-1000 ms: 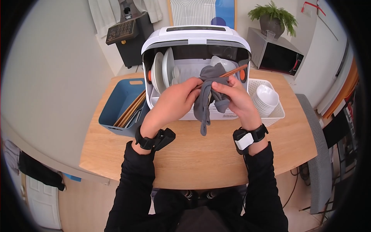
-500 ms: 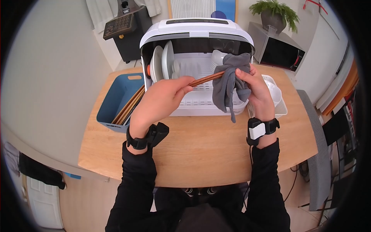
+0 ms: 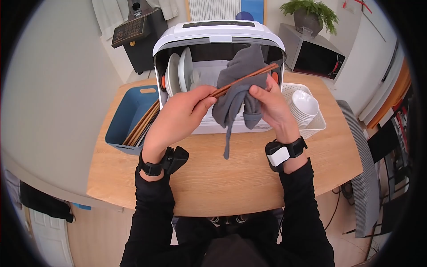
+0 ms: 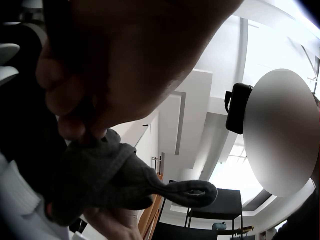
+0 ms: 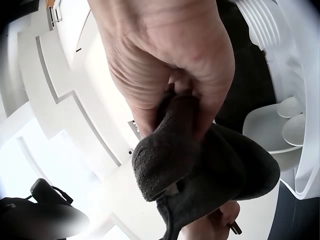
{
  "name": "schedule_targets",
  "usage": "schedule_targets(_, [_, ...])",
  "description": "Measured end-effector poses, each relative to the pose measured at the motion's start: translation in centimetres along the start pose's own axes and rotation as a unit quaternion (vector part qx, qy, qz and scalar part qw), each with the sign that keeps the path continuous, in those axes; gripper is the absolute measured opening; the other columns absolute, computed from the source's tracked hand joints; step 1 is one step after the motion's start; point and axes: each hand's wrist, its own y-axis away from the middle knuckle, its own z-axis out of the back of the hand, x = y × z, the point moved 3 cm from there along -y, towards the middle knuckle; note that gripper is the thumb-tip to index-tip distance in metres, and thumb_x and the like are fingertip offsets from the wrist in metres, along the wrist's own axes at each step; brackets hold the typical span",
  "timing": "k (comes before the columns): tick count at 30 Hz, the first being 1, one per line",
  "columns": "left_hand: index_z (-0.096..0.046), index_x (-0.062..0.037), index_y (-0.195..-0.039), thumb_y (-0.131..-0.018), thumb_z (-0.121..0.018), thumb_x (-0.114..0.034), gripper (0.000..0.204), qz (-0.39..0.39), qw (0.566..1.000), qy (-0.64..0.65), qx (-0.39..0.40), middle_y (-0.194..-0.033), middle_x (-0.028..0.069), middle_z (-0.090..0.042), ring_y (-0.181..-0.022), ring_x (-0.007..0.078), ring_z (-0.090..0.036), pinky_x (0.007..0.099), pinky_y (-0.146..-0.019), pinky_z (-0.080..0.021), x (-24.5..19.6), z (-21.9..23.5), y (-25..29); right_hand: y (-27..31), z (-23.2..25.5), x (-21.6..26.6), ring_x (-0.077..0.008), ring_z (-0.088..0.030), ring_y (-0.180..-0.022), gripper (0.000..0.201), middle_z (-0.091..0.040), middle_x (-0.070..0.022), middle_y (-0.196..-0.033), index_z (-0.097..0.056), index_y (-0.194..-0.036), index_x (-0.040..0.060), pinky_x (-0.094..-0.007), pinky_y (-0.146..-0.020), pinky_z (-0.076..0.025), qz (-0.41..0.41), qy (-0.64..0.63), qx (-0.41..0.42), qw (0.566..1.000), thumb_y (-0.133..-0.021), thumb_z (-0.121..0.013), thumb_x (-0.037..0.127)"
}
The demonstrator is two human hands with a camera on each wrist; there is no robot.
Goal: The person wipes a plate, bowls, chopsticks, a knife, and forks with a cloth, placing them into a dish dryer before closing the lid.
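My left hand pinches brown wooden chopsticks near one end. They slant up to the right across a grey cloth, and their far ends stick out past it. My right hand grips the bunched cloth from the right, thumb on the near side. A narrow strip of it hangs down over the table. Both hands are raised in front of an open white dish cabinet. In the right wrist view the cloth drapes from my fingers, and a dark chopstick end shows beyond my left hand.
White plates stand upright in the cabinet's left side. A blue bin holding several chopsticks is at the left. At the right, stacked white bowls sit in a white basket. Behind is a microwave.
My right hand slid the cloth rightward along the chopsticks, then came back left. The chopsticks' far ends, hidden in the cloth half a second ago, now show. My left hand kept its pinch.
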Motion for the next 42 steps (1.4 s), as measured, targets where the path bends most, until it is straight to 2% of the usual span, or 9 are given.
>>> schedule_targets(7, [-0.062,-0.0003,-0.102,-0.1,-0.051,-0.017,0.021,0.057,0.994,0.062,0.073,-0.071,0.0144,-0.061,-0.064,0.0274,-0.058,0.0356,-0.061,-0.045,1.3,-0.9,-0.8,0.1,-1.6,-0.6,-0.0125,-0.065,-0.098,0.034,-0.067,-0.0062,-0.109,-0.057,-0.119,0.0004,-0.0275,-0.087,-0.053,-0.001,0.075,0.0,0.997,-0.091,-0.071,0.013])
schedule_targets(10, [-0.059,0.0026,-0.096,-0.1,-0.053,-0.015,0.019,0.066,0.997,0.019,0.045,-0.069,0.0067,-0.058,-0.064,0.0127,-0.055,0.027,-0.06,-0.044,0.9,-1.7,-0.9,-0.1,-1.9,-1.2,-0.0117,-0.064,-0.097,0.034,-0.067,-0.0066,-0.108,-0.058,-0.117,-0.0001,-0.0271,-0.087,-0.052,0.001,0.088,-0.034,0.996,-0.091,-0.072,0.016])
schedule_targets(11, [-0.06,0.0031,-0.099,-0.099,-0.055,-0.017,0.021,0.086,0.995,0.024,0.054,-0.074,0.0094,-0.063,-0.066,0.0159,-0.059,0.0285,-0.061,-0.046,0.6,-1.8,-0.9,0.0,-1.9,-0.9,-0.0109,-0.064,-0.095,0.034,-0.068,-0.0066,-0.104,-0.058,-0.115,-0.0012,-0.0269,-0.085,-0.052,0.004,0.109,-0.05,0.993,-0.09,-0.073,0.017])
schedule_targets(14, [-0.061,0.0021,-0.102,-0.098,-0.057,-0.018,0.021,0.043,0.999,-0.031,0.007,-0.079,0.0096,-0.066,-0.071,0.0163,-0.062,0.0289,-0.064,-0.048,-0.5,-1.3,-0.4,0.4,-1.9,1.3,-0.0098,-0.063,-0.091,0.033,-0.068,-0.0046,-0.099,-0.06,-0.113,-0.001,-0.0262,-0.081,-0.052,0.021,0.224,-0.063,0.972,-0.089,-0.073,0.017])
schedule_targets(18, [-0.065,-0.004,-0.107,-0.095,-0.063,-0.017,0.018,-0.02,0.974,0.037,-0.224,-0.098,0.0063,-0.068,-0.093,0.017,-0.063,0.0271,-0.08,-0.048,-0.7,0.6,-0.2,1.3,-2.7,2.6,-0.0094,-0.063,-0.086,0.032,-0.068,-0.0037,-0.095,-0.062,-0.109,-0.0012,-0.0257,-0.075,-0.051,-0.033,0.356,-0.004,0.934,-0.089,-0.074,0.02])
schedule_targets(22, [-0.068,-0.0028,-0.11,-0.094,-0.064,-0.013,0.02,-0.155,0.974,-0.042,-0.16,-0.117,0.0067,-0.064,-0.11,0.0165,-0.059,0.0287,-0.089,-0.048,-1.0,-1.0,-0.7,1.3,-4.1,0.6,-0.0126,-0.064,-0.083,0.035,-0.069,-0.0094,-0.092,-0.061,-0.109,-0.0029,-0.0287,-0.072,-0.05,-0.068,0.421,0.105,0.898,-0.087,-0.074,0.021])
schedule_targets(26, [-0.071,-0.0018,-0.106,-0.094,-0.063,-0.012,0.017,-0.111,0.985,0.083,-0.1,-0.111,0.0077,-0.067,-0.103,0.0165,-0.062,0.0293,-0.088,-0.049,-0.9,-2.7,-0.9,1.7,-4.7,0.3,-0.0176,-0.065,-0.081,0.036,-0.069,-0.0127,-0.089,-0.061,-0.109,-0.0028,-0.0307,-0.073,-0.051,-0.021,0.444,0.137,0.885,-0.086,-0.074,0.021])
schedule_targets(32, [-0.071,-0.0003,-0.101,-0.098,-0.059,-0.018,0.021,-0.061,0.981,0.12,-0.141,-0.102,0.0069,-0.07,-0.098,0.0126,-0.06,0.0276,-0.089,-0.047,-0.7,-1.8,-0.7,1.6,-5.0,0.5,-0.017,-0.061,-0.075,0.033,-0.067,-0.0114,-0.083,-0.061,-0.105,-0.0017,-0.0311,-0.069,-0.049,-0.052,0.444,0.136,0.884,-0.087,-0.074,0.023])
schedule_targets(42, [-0.069,0.0011,-0.105,-0.1,-0.058,-0.024,0.027,-0.044,0.877,0.336,-0.341,-0.1,0.0086,-0.071,-0.097,0.0137,-0.063,0.0277,-0.093,-0.046,1.9,3.3,0.1,1.5,-3.7,1.0,-0.0256,-0.061,-0.074,0.037,-0.066,-0.0153,-0.084,-0.062,-0.104,-0.0014,-0.0329,-0.069,-0.048,-0.084,0.548,0.217,0.804,-0.085,-0.073,0.028])
